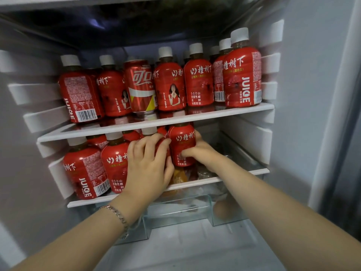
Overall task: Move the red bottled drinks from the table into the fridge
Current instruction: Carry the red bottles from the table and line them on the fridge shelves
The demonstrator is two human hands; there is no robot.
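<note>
Red bottles [198,83] and a can [140,87] crowd the whole upper shelf [156,122]; the lower shelf [224,178] is packed at left and open at right.

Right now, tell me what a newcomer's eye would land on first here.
A packed row of red juice bottles fills the upper shelf, with one cola can standing among them. On the lower shelf, the right hand grips one bottle while the left hand wraps a neighbouring bottle.
</note>
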